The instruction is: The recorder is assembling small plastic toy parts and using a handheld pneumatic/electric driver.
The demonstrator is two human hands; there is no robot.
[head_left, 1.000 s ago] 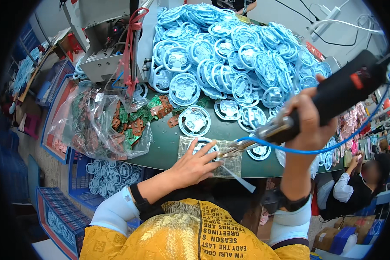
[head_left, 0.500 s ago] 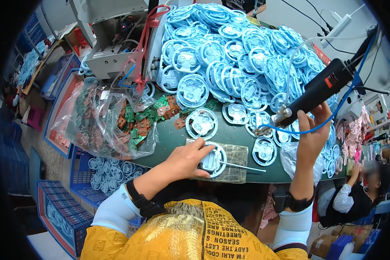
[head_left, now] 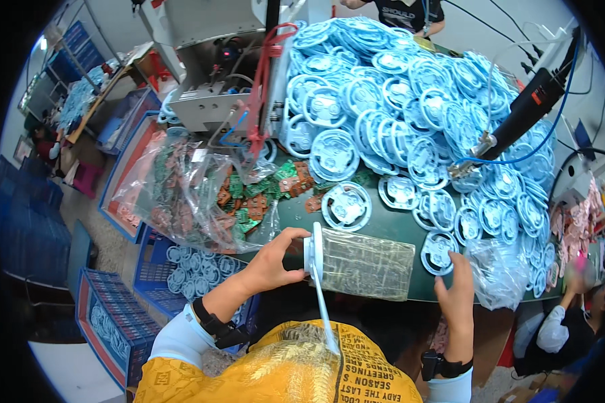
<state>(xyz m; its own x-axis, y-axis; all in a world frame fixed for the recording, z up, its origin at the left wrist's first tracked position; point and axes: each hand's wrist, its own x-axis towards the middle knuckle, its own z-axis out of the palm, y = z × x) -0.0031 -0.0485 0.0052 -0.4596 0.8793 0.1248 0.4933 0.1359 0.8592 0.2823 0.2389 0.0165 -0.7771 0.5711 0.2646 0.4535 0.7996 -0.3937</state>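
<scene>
My left hand (head_left: 275, 262) pinches a round light-blue plastic part (head_left: 317, 252) between thumb and fingers. The part stands edge-on, and a thin pale-blue strip (head_left: 324, 312) hangs from it toward my body. It is at the left end of a block wrapped in clear tape (head_left: 376, 265) at the table's front edge. Over to the right, my right hand (head_left: 456, 285) is open, thumb and fingers apart and nothing between them. Its fingertips are beside a loose light-blue ring part (head_left: 438, 253) on the table. A black electric screwdriver (head_left: 534, 107) hangs above the right side with its tip down.
A large heap of light-blue ring parts (head_left: 396, 94) covers the table's back. Left of it are green and brown circuit boards (head_left: 255, 195), a clear plastic bag (head_left: 181, 195) and a metal machine (head_left: 212, 107). Blue crates (head_left: 107, 329) stand at left. Another crumpled bag (head_left: 497, 269) lies right.
My right hand has let go of the screwdriver and come down toward the table; the screwdriver has swung up and away. My left hand has tipped the round part from flat to edge-on.
</scene>
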